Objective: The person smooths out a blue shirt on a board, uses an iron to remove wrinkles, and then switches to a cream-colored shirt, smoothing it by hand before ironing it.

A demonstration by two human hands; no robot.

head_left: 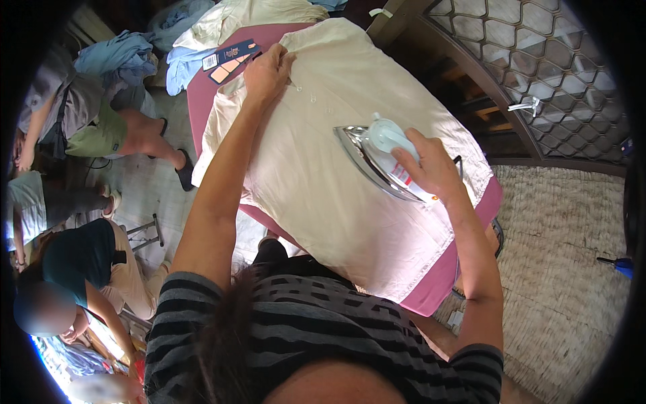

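Observation:
A cream garment (323,168) lies spread over the ironing board (437,296), which has a pink cover. My right hand (434,165) is wrapped round the handle of a steam iron (387,145), pale blue and white with a shiny metal soleplate. The iron rests on the cloth, its tip pointing to the far left. At the garment's far left edge my left hand (268,73) is closed, fingers bent onto the fabric. Beside it lie dark blue cardboard tags (232,57) with pale panels. A few small clear spots show on the cloth between my hands.
Light blue clothes (118,57) and more cream cloth (249,23) are piled at the far end. Several people are at the left, one seated in a dark top (81,259). A metal lattice door (518,67) stands at the far right, and a blue object (622,267) lies on the floor.

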